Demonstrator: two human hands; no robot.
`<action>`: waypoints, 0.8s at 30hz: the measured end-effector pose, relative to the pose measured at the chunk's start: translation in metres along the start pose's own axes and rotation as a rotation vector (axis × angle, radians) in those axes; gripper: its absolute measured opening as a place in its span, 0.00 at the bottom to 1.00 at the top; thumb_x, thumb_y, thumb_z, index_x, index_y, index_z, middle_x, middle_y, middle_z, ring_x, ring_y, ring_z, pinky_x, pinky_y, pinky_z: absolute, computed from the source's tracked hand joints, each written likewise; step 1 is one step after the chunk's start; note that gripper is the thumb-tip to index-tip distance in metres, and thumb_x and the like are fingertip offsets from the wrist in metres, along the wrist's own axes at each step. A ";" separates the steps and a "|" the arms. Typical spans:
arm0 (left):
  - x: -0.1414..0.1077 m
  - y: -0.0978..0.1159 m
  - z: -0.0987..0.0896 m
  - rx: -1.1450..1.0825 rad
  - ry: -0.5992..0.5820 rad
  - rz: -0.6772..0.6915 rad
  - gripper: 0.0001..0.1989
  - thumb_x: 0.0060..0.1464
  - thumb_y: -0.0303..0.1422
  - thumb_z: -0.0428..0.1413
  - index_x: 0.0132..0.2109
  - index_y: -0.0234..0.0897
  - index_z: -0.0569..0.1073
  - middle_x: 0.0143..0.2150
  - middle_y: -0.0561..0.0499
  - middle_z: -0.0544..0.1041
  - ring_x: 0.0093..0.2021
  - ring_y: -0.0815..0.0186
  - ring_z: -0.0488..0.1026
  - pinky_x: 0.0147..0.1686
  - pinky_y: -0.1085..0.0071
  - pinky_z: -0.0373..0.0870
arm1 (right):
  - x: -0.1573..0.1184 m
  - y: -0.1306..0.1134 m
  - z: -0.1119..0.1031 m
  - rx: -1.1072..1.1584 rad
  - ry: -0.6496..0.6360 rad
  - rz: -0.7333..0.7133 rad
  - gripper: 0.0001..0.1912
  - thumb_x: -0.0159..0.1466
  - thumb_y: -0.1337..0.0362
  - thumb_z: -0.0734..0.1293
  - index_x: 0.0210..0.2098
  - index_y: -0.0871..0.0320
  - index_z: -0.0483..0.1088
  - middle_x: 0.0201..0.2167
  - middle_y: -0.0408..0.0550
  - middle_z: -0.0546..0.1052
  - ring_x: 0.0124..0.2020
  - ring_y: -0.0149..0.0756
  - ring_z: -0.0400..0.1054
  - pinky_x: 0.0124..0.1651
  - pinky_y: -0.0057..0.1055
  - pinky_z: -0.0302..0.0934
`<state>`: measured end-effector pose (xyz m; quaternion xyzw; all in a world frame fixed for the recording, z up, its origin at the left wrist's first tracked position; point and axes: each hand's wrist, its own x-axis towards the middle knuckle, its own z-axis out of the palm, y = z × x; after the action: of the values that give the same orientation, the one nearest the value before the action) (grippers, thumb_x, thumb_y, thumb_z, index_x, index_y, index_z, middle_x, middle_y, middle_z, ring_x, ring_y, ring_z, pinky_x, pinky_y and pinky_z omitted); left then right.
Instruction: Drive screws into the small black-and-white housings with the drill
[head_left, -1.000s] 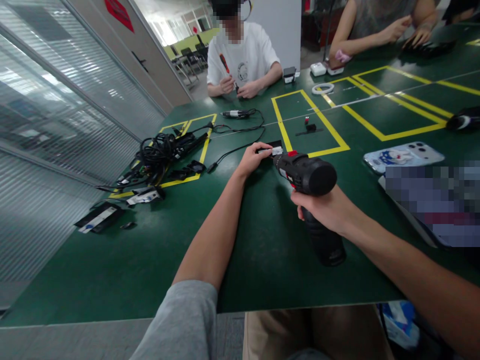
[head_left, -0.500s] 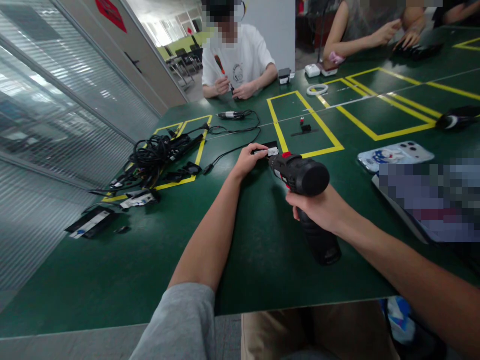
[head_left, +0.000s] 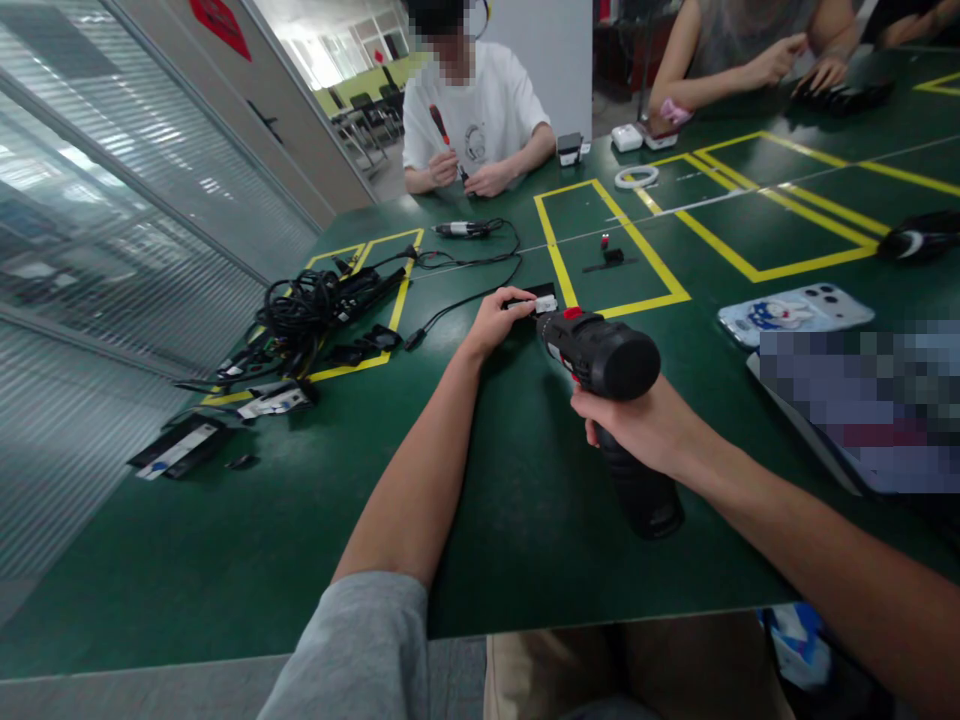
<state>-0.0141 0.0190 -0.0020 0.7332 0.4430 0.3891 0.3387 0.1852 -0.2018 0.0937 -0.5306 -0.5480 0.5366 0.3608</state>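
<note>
My right hand [head_left: 626,420] is wrapped round the handle of a black and red power drill [head_left: 600,350], whose front end points away from me and to the left. The drill's tip meets or nearly meets a small black device with a white label [head_left: 545,303]; the exact contact is too small to tell. My left hand [head_left: 501,318] grips that device from the left, fingers on its top. Just beyond, inside a yellow taped rectangle, lie a small black part [head_left: 613,256] and a tiny red piece [head_left: 604,240].
Tangled black cables [head_left: 300,310] and a black box with a white label [head_left: 180,447] lie at the left. A phone [head_left: 795,312] is at the right. Across the green table [head_left: 360,520], a person [head_left: 480,120] holds a screwdriver [head_left: 439,125]; another person's arms rest further right.
The view has shifted very slightly. The drill's rear has dipped a little, while both hands keep their places.
</note>
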 end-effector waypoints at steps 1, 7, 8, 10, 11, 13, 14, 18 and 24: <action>0.000 0.000 0.000 -0.005 0.001 -0.004 0.13 0.50 0.39 0.59 0.42 0.38 0.78 0.45 0.49 0.78 0.48 0.61 0.72 0.54 0.64 0.66 | 0.000 0.000 0.000 -0.004 0.003 0.004 0.16 0.56 0.67 0.67 0.44 0.56 0.65 0.19 0.38 0.70 0.20 0.34 0.69 0.25 0.31 0.63; -0.002 0.006 0.001 -0.026 -0.002 -0.030 0.13 0.49 0.38 0.59 0.41 0.37 0.78 0.44 0.48 0.79 0.47 0.61 0.73 0.54 0.64 0.67 | 0.001 0.002 -0.001 -0.007 -0.006 0.000 0.16 0.56 0.65 0.67 0.45 0.57 0.67 0.20 0.39 0.72 0.19 0.34 0.68 0.25 0.31 0.62; -0.003 0.006 0.001 -0.025 -0.004 -0.028 0.13 0.49 0.38 0.60 0.41 0.37 0.78 0.44 0.48 0.79 0.47 0.61 0.73 0.54 0.63 0.67 | 0.001 0.001 -0.001 -0.007 -0.008 -0.004 0.16 0.56 0.65 0.67 0.45 0.57 0.67 0.21 0.39 0.72 0.20 0.34 0.69 0.25 0.31 0.62; -0.003 0.005 0.000 -0.027 -0.005 -0.021 0.13 0.50 0.38 0.60 0.42 0.37 0.78 0.44 0.49 0.79 0.47 0.61 0.73 0.54 0.63 0.67 | 0.000 -0.001 -0.001 -0.020 -0.006 0.004 0.15 0.56 0.65 0.67 0.43 0.57 0.68 0.21 0.40 0.72 0.20 0.34 0.69 0.25 0.31 0.63; -0.002 0.004 0.000 -0.032 -0.005 -0.015 0.14 0.50 0.39 0.60 0.42 0.37 0.78 0.43 0.49 0.79 0.47 0.61 0.73 0.54 0.63 0.67 | 0.000 -0.003 0.000 -0.032 0.001 0.014 0.14 0.55 0.65 0.67 0.42 0.57 0.68 0.20 0.40 0.72 0.19 0.35 0.69 0.25 0.31 0.62; -0.002 0.002 0.000 -0.041 -0.004 0.000 0.14 0.50 0.40 0.60 0.42 0.37 0.78 0.42 0.49 0.79 0.47 0.61 0.73 0.55 0.63 0.67 | -0.001 -0.007 0.000 -0.049 0.014 0.037 0.13 0.55 0.66 0.67 0.41 0.57 0.68 0.19 0.39 0.71 0.19 0.35 0.68 0.25 0.31 0.62; -0.002 0.002 -0.001 -0.044 -0.005 0.007 0.14 0.50 0.40 0.60 0.42 0.37 0.78 0.42 0.49 0.79 0.47 0.61 0.73 0.55 0.63 0.67 | -0.001 -0.009 0.001 -0.051 0.017 0.045 0.13 0.55 0.67 0.67 0.40 0.57 0.68 0.18 0.39 0.71 0.19 0.35 0.68 0.24 0.31 0.62; -0.002 0.003 0.000 -0.041 0.000 0.001 0.13 0.49 0.39 0.60 0.41 0.37 0.78 0.43 0.49 0.79 0.46 0.61 0.73 0.54 0.64 0.67 | -0.003 -0.012 0.000 -0.033 0.001 0.047 0.13 0.56 0.67 0.67 0.42 0.57 0.67 0.20 0.40 0.72 0.20 0.34 0.69 0.25 0.31 0.62; -0.003 0.007 -0.001 -0.034 -0.018 -0.022 0.14 0.49 0.39 0.60 0.42 0.37 0.78 0.44 0.48 0.79 0.46 0.61 0.73 0.53 0.64 0.68 | -0.002 -0.009 0.000 -0.028 -0.002 0.047 0.12 0.57 0.67 0.67 0.41 0.57 0.65 0.20 0.39 0.71 0.20 0.33 0.69 0.25 0.30 0.62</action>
<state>-0.0130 0.0139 0.0040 0.7259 0.4411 0.3863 0.3595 0.1841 -0.2028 0.1025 -0.5476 -0.5432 0.5379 0.3402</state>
